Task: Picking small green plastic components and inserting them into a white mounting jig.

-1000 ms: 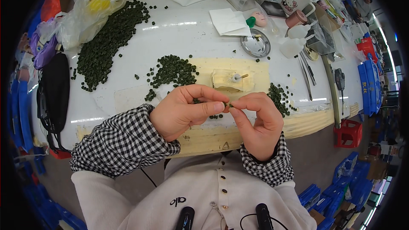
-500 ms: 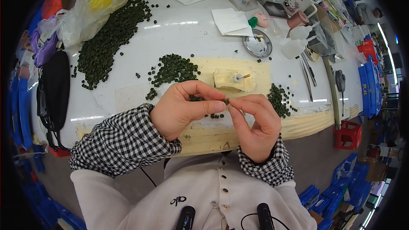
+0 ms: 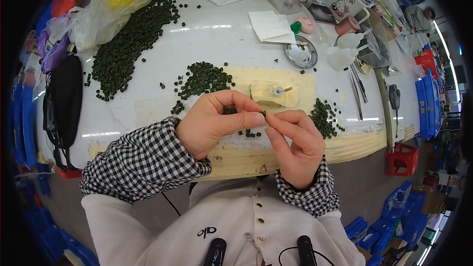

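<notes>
My left hand (image 3: pixel 209 120) is closed in a pinch on a small dark green piece (image 3: pixel 262 114), which peeks out past the thumb and index tips. My right hand (image 3: pixel 298 143) meets it from the other side. Its index fingertip rests at the piece, while the thumb tip stands apart just below. Under and between the hands lie a few loose green pieces (image 3: pixel 250 133), partly hidden. Beyond the fingers sits a cream block (image 3: pixel 268 93) with a white-collared metal pin (image 3: pixel 287 89) sticking out of it.
A small heap (image 3: pixel 204 79) and a large heap (image 3: pixel 116 51) of green pieces lie left; another heap (image 3: pixel 322 116) lies right. Tweezers (image 3: pixel 355 93), a round metal lid (image 3: pixel 300 53), white squeeze bottles (image 3: pixel 341 59) and a mug (image 3: pixel 350 2) stand further right. A black pouch (image 3: pixel 65 101) lies far left.
My right thumb has dropped slightly away from the index fingertip and the green piece. My left hand keeps its pinch. The whole view has shifted slightly.
</notes>
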